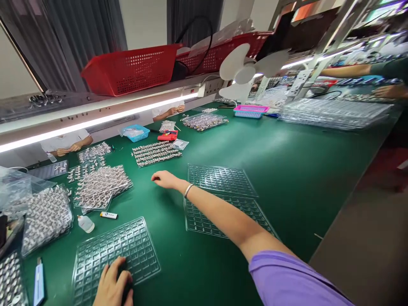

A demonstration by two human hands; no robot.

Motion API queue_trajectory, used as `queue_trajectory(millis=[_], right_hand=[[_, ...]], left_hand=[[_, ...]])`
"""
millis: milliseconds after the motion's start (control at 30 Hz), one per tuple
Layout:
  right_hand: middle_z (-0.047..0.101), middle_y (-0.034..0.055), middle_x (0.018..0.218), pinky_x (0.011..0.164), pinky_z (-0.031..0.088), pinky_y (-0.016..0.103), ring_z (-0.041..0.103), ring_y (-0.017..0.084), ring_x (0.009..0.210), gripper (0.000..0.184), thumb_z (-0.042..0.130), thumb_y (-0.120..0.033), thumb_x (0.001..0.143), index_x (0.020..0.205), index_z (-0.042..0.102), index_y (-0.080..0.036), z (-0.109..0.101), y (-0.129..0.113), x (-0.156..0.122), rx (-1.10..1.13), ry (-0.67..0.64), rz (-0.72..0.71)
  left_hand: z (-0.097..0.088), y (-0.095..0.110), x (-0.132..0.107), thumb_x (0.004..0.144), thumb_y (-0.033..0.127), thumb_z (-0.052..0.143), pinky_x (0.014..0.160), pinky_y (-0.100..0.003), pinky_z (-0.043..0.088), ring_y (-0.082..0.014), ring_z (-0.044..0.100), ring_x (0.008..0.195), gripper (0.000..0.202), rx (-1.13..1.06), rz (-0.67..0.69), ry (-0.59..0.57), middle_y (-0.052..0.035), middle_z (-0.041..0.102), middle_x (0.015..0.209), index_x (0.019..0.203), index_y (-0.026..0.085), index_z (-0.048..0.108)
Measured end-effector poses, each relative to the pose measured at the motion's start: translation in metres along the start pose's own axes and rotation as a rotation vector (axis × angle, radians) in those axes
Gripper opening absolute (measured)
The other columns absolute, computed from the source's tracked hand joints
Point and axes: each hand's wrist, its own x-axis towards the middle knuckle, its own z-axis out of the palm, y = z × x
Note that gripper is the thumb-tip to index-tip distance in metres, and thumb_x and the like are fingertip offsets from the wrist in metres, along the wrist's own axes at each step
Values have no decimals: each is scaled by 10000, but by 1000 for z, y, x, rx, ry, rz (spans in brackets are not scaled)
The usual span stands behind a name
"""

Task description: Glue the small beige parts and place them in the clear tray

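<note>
My left hand (114,284) rests at the near edge of a clear plastic blister tray (140,242) with rows of small pockets. Its fingers are apart and bent over the tray, holding nothing I can see. Stretched out over the green table, my right hand (164,179) has loosely curled fingers with nothing visible in them. Nearest to it are a tray of small metallic parts (156,154) and a stack of filled trays (102,185). Two more clear trays lie under my right forearm, a far tray (219,176) and a nearer tray (204,216).
A small bottle (86,224), a white glue-stick-like tube (109,215) and a blue cutter (38,280) lie at left. Another filled tray (47,219) stands beside them. Red baskets (134,70) and a fan (244,74) sit above. Co-workers' hands (68,148) show behind the table.
</note>
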Motion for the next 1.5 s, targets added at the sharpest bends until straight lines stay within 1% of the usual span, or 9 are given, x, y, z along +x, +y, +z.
queue_trajectory(millis=[167,367,467,700,900,1000,1100,1300,1500], right_hand=[[631,84,1206,902,552,426,639,209,1048,279,589,-337,960,1178,611,-164,35,-80,66,8,20,-159],[602,94,1266,926,542,442,622,222,1088,311,582,-343,963,1228,588,-181,50,-138,136,-55,45,-215],[608,91,1254,912,549,423,627,213,1072,292,580,-339,964,1214,597,-189,53,-146,158,-96,16,-212],[611,90,1247,913,548,426,628,213,1069,289,582,-341,963,1203,601,-182,64,-139,175,-130,-13,-219],[622,83,1206,893,548,415,630,204,1035,265,593,-332,956,1165,611,-170,63,-139,175,-74,36,-266],[619,110,1119,911,502,403,600,211,1015,203,561,-167,932,1122,620,-123,56,-140,166,19,101,-297],[593,117,1054,930,454,367,557,208,1008,329,484,-30,855,1157,600,-93,52,-137,139,151,147,-343],[629,41,976,831,517,255,626,126,854,297,557,-125,855,1144,619,-139,62,-109,31,374,-6,-464],[687,85,996,862,538,272,674,151,906,303,586,-103,842,1144,614,-107,72,-66,-50,396,-109,-444]], left_hand=[[-1,14,1,849,182,504,1029,-509,480,-270,582,1227,211,-64,-52,0,-113,604,1328,1004,255,626],[-33,-9,30,927,278,504,931,-446,552,-262,627,1148,216,-120,-156,28,-112,636,1261,1072,252,661],[-28,-23,25,911,291,533,907,-488,565,-281,644,1130,239,-75,-163,14,-95,656,1252,1110,269,665],[13,-31,-16,907,347,565,1016,-596,473,-321,496,1335,386,50,-96,-34,-58,528,1461,1291,330,582],[14,-28,-14,922,360,541,1015,-580,460,-314,494,1333,404,95,-81,1,-66,526,1461,1322,315,568],[7,-25,-8,922,344,542,1024,-572,444,-314,506,1318,387,87,-86,9,-78,548,1437,1305,301,587],[1,-22,-3,930,343,536,1042,-578,418,-317,504,1318,365,73,-88,-1,-98,560,1421,1282,278,605],[1,-22,2,943,368,524,1043,-599,401,-341,486,1331,367,57,-54,-25,-138,556,1416,1275,233,606],[4,-24,3,951,395,501,1045,-612,387,-358,485,1327,376,38,-48,-12,-148,558,1409,1261,215,612]])
